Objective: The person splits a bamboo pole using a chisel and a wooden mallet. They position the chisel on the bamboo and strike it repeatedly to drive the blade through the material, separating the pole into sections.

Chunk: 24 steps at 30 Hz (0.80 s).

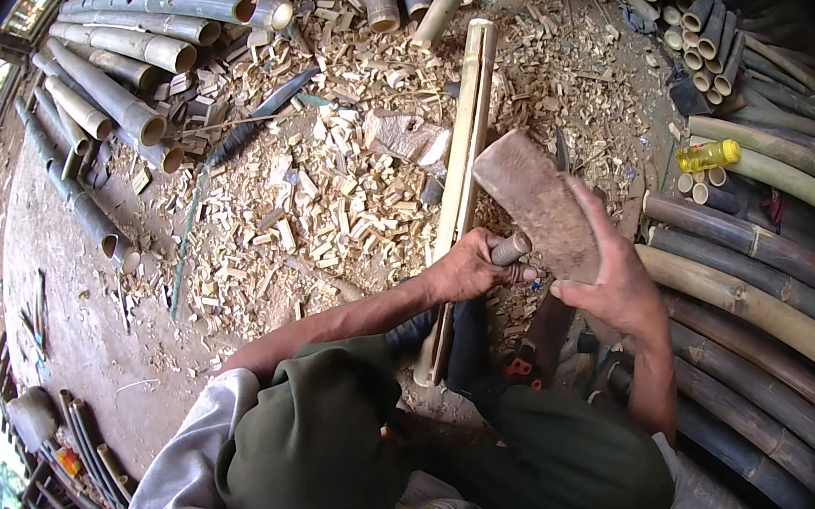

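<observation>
My left hand (469,266) is closed round a short, thick round bar (510,249), whose blunt end sticks out toward the right. In my right hand (622,280) is a heavy, flat brown block (544,201) with worn edges, held up just right of the bar; block and bar look close, but I cannot tell whether they touch. A split bamboo pole (461,148) slants from between my legs away from me, its pale inner side showing. My left hand lies over its near part. Whatever is at the bar's other end is hidden by my fingers.
Wood chips (321,204) cover the ground ahead. Bamboo poles (133,49) lie at the far left, and more cut poles (704,30) are stacked far right. Long bamboo (746,316) lies close on my right. A yellow bottle (708,156) rests on poles there.
</observation>
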### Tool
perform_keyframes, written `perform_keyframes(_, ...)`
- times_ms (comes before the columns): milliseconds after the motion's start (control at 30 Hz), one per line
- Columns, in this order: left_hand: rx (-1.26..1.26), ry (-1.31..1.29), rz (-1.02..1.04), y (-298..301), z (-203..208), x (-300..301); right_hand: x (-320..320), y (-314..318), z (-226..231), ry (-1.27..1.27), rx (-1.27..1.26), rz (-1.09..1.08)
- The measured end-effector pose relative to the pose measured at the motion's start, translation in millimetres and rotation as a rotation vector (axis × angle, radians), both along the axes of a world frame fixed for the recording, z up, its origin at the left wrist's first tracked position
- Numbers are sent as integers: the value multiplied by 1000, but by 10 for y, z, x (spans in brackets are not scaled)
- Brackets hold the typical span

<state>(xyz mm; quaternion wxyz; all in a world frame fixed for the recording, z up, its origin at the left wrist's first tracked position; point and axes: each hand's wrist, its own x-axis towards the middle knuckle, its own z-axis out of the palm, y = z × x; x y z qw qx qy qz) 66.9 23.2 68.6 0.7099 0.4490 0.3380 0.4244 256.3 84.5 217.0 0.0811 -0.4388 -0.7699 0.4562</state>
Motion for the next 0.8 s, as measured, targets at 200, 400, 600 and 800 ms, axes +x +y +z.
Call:
perform_keyframes(200, 489, 135, -349, -440, -176, 155, 204, 161, 681, 203, 450, -357)
perform_keyframes(400, 591, 294, -485, -498, 262, 77, 300, 110, 620, 259, 364, -482)
perform_keyframes(600, -44, -18, -5, 281, 707, -68, 202, 64, 480, 312, 257, -474)
perform_keyframes(800, 8, 99, -111, 142, 298, 92, 201, 12, 574, 311, 151, -516)
